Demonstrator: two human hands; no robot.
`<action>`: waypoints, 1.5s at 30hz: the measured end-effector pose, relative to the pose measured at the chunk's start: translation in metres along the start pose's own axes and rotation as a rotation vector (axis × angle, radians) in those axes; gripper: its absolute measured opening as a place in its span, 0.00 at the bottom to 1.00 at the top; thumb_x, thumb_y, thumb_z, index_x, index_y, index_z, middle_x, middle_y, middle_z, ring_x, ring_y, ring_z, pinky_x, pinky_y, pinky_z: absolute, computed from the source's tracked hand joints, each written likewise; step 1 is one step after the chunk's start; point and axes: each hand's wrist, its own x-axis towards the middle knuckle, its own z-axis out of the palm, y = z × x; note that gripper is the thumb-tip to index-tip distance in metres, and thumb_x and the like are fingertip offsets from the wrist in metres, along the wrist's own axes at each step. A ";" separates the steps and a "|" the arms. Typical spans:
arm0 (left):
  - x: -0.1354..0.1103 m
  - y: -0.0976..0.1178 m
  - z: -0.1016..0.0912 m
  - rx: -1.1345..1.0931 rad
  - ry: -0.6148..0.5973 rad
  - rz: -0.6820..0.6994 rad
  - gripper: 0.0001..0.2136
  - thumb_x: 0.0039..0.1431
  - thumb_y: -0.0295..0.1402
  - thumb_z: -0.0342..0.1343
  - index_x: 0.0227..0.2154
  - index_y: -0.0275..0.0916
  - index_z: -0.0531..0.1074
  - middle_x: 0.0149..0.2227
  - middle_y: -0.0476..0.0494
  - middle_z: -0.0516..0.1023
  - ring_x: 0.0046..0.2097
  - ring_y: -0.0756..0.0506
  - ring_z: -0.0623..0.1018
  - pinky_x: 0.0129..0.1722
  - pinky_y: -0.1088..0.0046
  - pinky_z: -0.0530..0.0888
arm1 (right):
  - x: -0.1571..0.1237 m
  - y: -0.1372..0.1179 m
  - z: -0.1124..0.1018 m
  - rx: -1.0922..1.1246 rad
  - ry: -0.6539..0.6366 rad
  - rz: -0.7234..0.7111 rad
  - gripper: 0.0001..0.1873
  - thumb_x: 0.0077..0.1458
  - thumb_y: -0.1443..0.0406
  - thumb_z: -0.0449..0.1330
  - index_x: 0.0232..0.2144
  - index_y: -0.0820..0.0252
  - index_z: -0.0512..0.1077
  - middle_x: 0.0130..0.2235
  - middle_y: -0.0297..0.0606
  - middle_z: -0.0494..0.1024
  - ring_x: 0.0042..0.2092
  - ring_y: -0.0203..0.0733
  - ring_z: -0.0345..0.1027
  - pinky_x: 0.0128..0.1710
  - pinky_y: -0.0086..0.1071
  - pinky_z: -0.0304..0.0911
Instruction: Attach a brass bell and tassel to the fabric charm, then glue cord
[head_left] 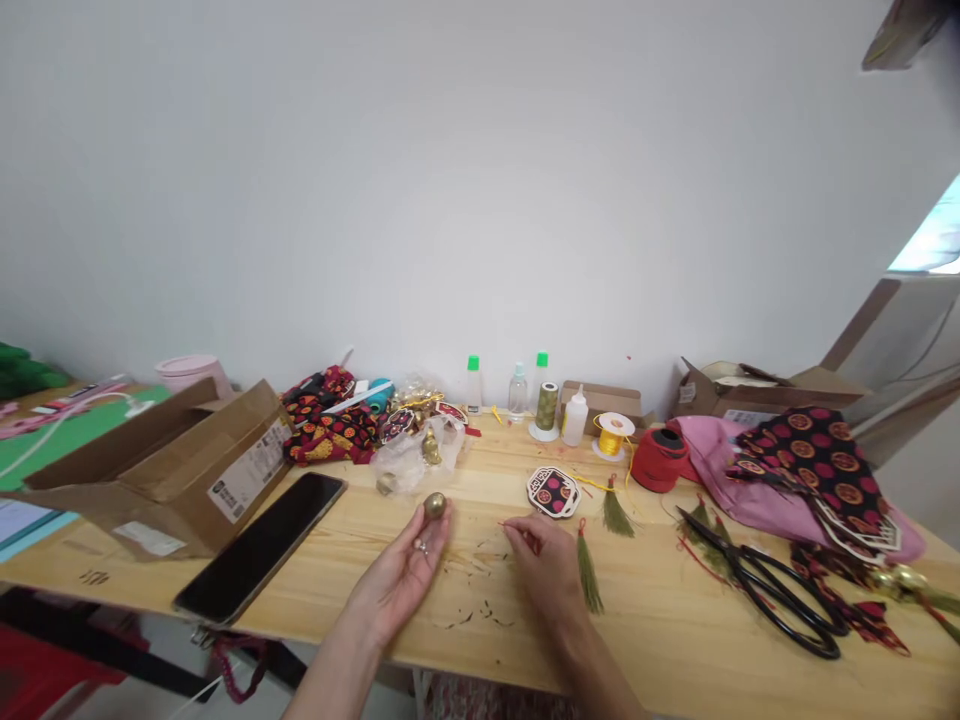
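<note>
A round brass bell (435,506) is held at the fingertips of my left hand (409,570), palm turned up. A small silvery piece (421,546) also shows against those fingers. To the right, my right hand (544,560) is closed in a pinch just above the table, with a thin red cord (504,524) showing at its fingertips; most of the cord is hidden. Beside that hand lies an olive-green tassel (588,575) with a red loop. A patterned cloth piece with a white fretwork border (553,492) lies just beyond it, near a second tassel (616,513).
Black scissors (784,590) lie at right, near a red thread cone (660,460) and patterned fabric (817,460). At left are a black phone (262,545) and an open cardboard box (180,480). Bottles (576,418) and a yellow cord spool (613,432) stand along the wall.
</note>
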 end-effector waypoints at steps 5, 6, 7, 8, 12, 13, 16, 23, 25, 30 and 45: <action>0.021 0.043 0.025 0.203 -0.020 0.148 0.11 0.58 0.23 0.43 0.29 0.28 0.70 0.30 0.39 0.76 0.33 0.51 0.77 0.33 0.79 0.75 | 0.000 0.001 0.000 -0.006 -0.009 -0.019 0.10 0.48 0.66 0.53 0.24 0.61 0.74 0.22 0.36 0.73 0.25 0.37 0.64 0.26 0.28 0.58; 0.029 0.051 0.033 0.261 -0.018 0.197 0.10 0.58 0.23 0.43 0.28 0.30 0.70 0.29 0.41 0.76 0.32 0.52 0.76 0.32 0.80 0.74 | 0.000 0.000 0.000 -0.005 -0.009 -0.024 0.10 0.48 0.66 0.53 0.24 0.61 0.74 0.22 0.36 0.73 0.25 0.37 0.64 0.25 0.28 0.58; 0.038 0.058 0.039 0.328 -0.009 0.241 0.09 0.57 0.23 0.44 0.28 0.30 0.70 0.28 0.43 0.76 0.31 0.54 0.76 0.32 0.81 0.74 | 0.000 0.000 0.000 -0.004 -0.007 -0.028 0.10 0.48 0.66 0.53 0.24 0.61 0.74 0.22 0.36 0.73 0.25 0.37 0.64 0.25 0.28 0.58; 0.047 0.064 0.045 0.401 0.005 0.278 0.09 0.57 0.22 0.45 0.27 0.31 0.70 0.27 0.46 0.75 0.29 0.55 0.75 0.30 0.82 0.73 | 0.001 0.000 0.000 -0.001 -0.004 -0.032 0.10 0.48 0.66 0.53 0.23 0.61 0.74 0.22 0.36 0.73 0.25 0.37 0.64 0.25 0.28 0.58; 0.075 0.074 0.056 0.762 0.040 0.334 0.05 0.54 0.29 0.51 0.29 0.31 0.69 0.28 0.50 0.73 0.27 0.53 0.73 0.26 0.76 0.72 | -0.001 -0.001 -0.002 0.012 0.008 -0.025 0.10 0.47 0.66 0.53 0.24 0.62 0.74 0.22 0.37 0.73 0.25 0.37 0.65 0.25 0.28 0.59; 0.078 0.073 0.055 0.852 0.041 0.338 0.06 0.54 0.30 0.51 0.29 0.32 0.69 0.28 0.50 0.73 0.27 0.53 0.73 0.27 0.74 0.72 | -0.001 -0.001 -0.003 0.016 0.008 -0.018 0.10 0.47 0.66 0.53 0.24 0.62 0.74 0.22 0.37 0.74 0.25 0.37 0.65 0.25 0.28 0.59; 0.079 0.070 0.051 1.080 0.027 0.364 0.07 0.53 0.32 0.52 0.26 0.32 0.70 0.27 0.51 0.74 0.28 0.51 0.73 0.30 0.72 0.71 | -0.002 -0.001 -0.004 0.025 0.005 0.004 0.10 0.47 0.66 0.53 0.25 0.61 0.74 0.24 0.37 0.75 0.25 0.37 0.65 0.26 0.28 0.59; 0.061 0.077 0.035 1.305 0.023 0.598 0.11 0.34 0.32 0.62 0.25 0.33 0.75 0.22 0.47 0.77 0.31 0.45 0.75 0.35 0.71 0.68 | 0.000 0.000 -0.002 0.032 -0.022 -0.008 0.08 0.47 0.67 0.55 0.25 0.60 0.74 0.26 0.37 0.76 0.28 0.37 0.67 0.29 0.28 0.61; 0.043 0.078 0.030 1.304 0.054 0.720 0.14 0.37 0.34 0.60 0.30 0.32 0.74 0.27 0.45 0.77 0.33 0.45 0.74 0.37 0.71 0.68 | 0.000 0.000 -0.001 0.035 -0.026 -0.018 0.07 0.47 0.67 0.55 0.26 0.59 0.74 0.27 0.37 0.76 0.29 0.37 0.67 0.30 0.28 0.61; -0.045 0.027 -0.001 1.255 0.123 1.047 0.10 0.50 0.37 0.50 0.32 0.38 0.70 0.36 0.48 0.74 0.40 0.49 0.71 0.43 0.75 0.64 | -0.001 -0.002 -0.003 0.033 -0.017 -0.027 0.07 0.47 0.68 0.55 0.26 0.60 0.74 0.27 0.37 0.76 0.30 0.38 0.67 0.31 0.29 0.61; -0.056 -0.195 -0.163 1.948 -0.603 0.004 0.12 0.44 0.22 0.47 0.27 0.36 0.75 0.33 0.35 0.74 0.43 0.37 0.67 0.44 0.59 0.60 | -0.003 -0.005 -0.006 0.011 -0.036 -0.066 0.07 0.46 0.69 0.55 0.26 0.59 0.75 0.27 0.36 0.76 0.29 0.36 0.66 0.31 0.28 0.61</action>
